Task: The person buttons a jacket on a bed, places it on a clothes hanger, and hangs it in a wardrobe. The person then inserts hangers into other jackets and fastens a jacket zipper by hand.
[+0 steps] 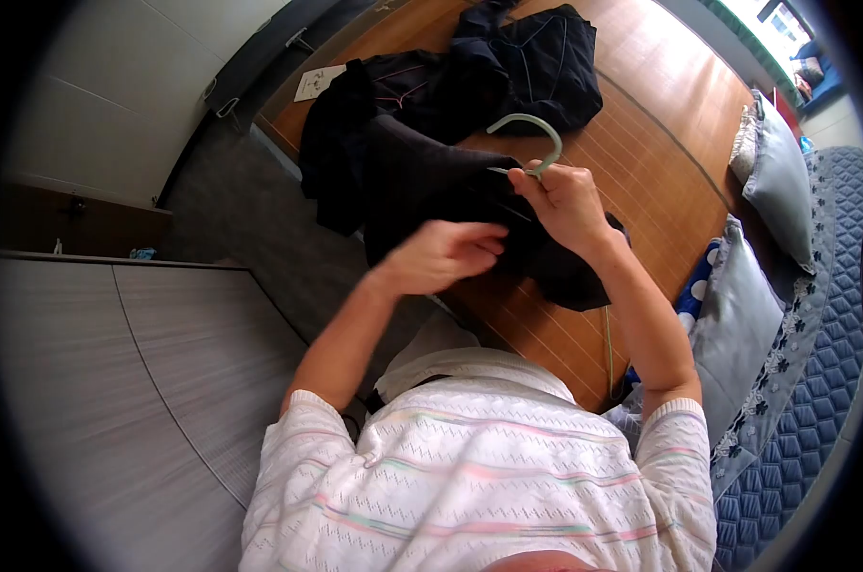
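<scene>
My right hand (pixel 565 202) is closed around the neck of a pale green clothes hanger (pixel 549 135), whose hook curves up above the fingers. A dark garment (pixel 431 172) hangs and drapes around the hanger, its lower part lying over the edge of the wooden bed surface. Beside the front of this garment is my left hand (pixel 441 255), somewhat blurred, its fingers stretched out to the right and apart. Whether it touches the cloth is hard to see. Most of the hanger's arms are hidden by the dark cloth.
More dark clothes (pixel 555 67) with hangers lie on the wooden slatted mat (pixel 674 114), near a white card (pixel 319 83). Grey pillows (pixel 736 305) and a blue quilted cover (pixel 803 419) are at the right. A grey cabinet (pixel 117 362) stands at the left.
</scene>
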A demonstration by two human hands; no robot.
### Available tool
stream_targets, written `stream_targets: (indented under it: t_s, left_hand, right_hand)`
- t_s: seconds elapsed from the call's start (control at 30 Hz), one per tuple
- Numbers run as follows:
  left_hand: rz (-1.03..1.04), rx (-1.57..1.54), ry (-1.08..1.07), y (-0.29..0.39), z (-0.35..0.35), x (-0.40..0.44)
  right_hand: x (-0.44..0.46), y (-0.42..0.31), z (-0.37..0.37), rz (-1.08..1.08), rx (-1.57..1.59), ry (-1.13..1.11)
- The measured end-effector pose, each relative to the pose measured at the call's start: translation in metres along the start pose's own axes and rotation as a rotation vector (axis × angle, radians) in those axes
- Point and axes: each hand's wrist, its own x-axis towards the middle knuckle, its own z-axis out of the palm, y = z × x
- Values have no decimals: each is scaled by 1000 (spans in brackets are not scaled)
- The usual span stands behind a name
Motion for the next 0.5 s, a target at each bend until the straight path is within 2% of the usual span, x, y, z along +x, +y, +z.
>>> stream_targets:
  t_s: [0.1, 0.17, 0.23, 0.33, 0.43, 0.5]
  left_hand:
    - [328, 74, 498, 44, -45, -22]
    - [477, 877, 664, 53, -85, -28]
    - [330, 784, 589, 40, -104, -26]
    - [175, 809, 391, 33, -124, -25]
    - [74, 756, 379, 32, -125, -24]
    - [80, 671, 372, 31, -126, -22]
  right_hand:
    - [-4, -4, -13, 8, 143, -46]
    - [-5, -10, -20, 4, 202, -87]
    - [-5, -15, -25, 25, 242, -108]
    - [-4, -19, -34, 38, 270, -147]
    - [-8, -10, -32, 44, 340, -192]
    - [-8, -10, -32, 33, 328, -244]
